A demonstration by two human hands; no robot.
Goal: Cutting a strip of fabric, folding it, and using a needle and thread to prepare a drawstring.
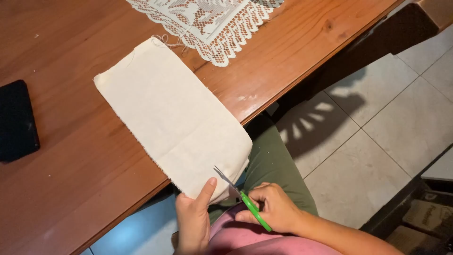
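While the left hand (193, 215) pinches the near edge of the cream cloth (172, 118) hanging off the surface (71, 189), keeping it taut, the right hand (273, 208) grips green scissors (243, 196), blades open at this edge.

Cream cloth (172, 118): matt woven fabric, frayed threads along cut edges. Scissors (240, 196): bright metal blades, glossy green plastic handles. Desk (71, 189): varnished reddish wood, smooth, soft sheen, knots showing. Lace runner (207, 23) at far desk edge: white openwork, fringed. Black case (16, 120) at left desk edge: matt, finely textured. Floor (377, 141): pale smooth tiles.
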